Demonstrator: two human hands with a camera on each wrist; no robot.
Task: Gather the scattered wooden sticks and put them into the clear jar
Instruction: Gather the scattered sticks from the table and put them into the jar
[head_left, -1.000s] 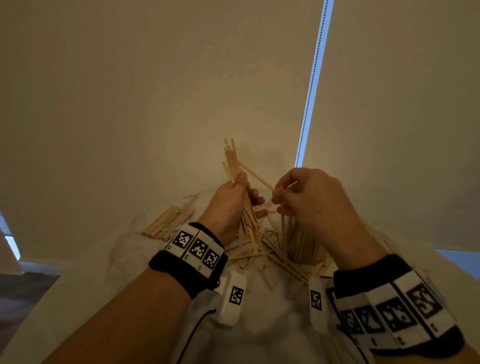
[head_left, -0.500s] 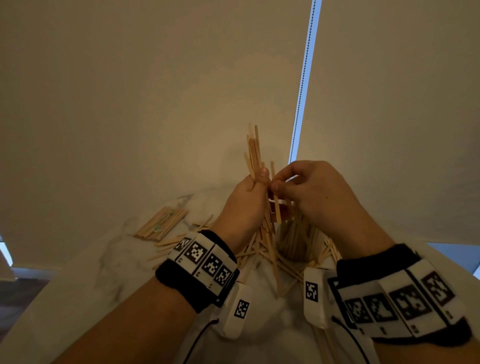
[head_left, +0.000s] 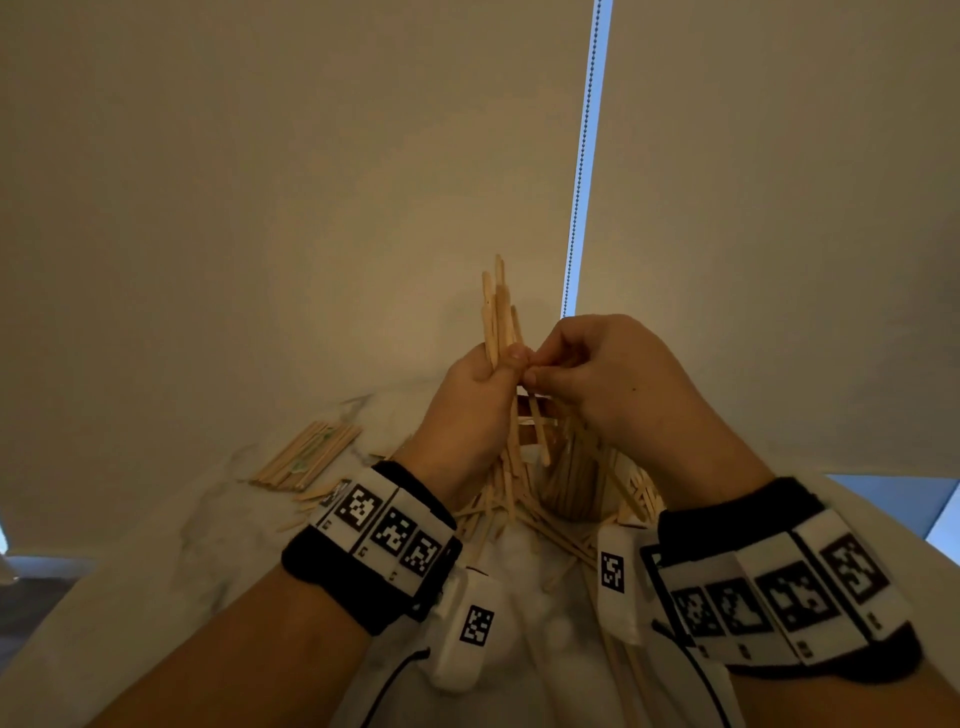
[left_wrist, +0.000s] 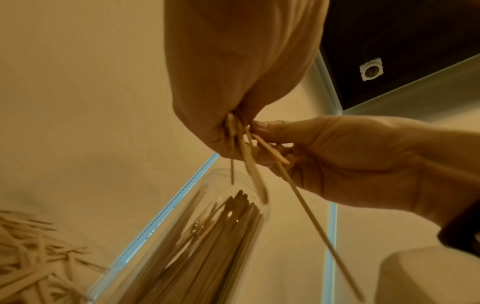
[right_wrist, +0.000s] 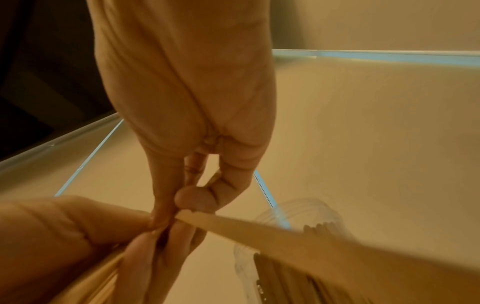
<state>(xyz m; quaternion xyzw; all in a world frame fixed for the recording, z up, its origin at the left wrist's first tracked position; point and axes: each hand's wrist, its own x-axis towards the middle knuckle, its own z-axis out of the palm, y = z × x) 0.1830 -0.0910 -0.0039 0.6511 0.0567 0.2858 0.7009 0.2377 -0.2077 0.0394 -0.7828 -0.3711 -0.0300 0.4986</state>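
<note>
Sticks (head_left: 497, 312) bunch upright in left hand (head_left: 467, 400)'s grip above jar (head_left: 571, 478) (half full); right hand (head_left: 608, 374) pinches one.

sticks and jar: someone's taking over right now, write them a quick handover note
Left hand grips an upright bundle of sticks above the table.
Right hand pinches one stick against the bundle.
The clear jar stands below the hands, already holding many sticks.
Left to do: drop the bundle in, then gather the loose sticks around the jar and the side pile on the left.
</note>
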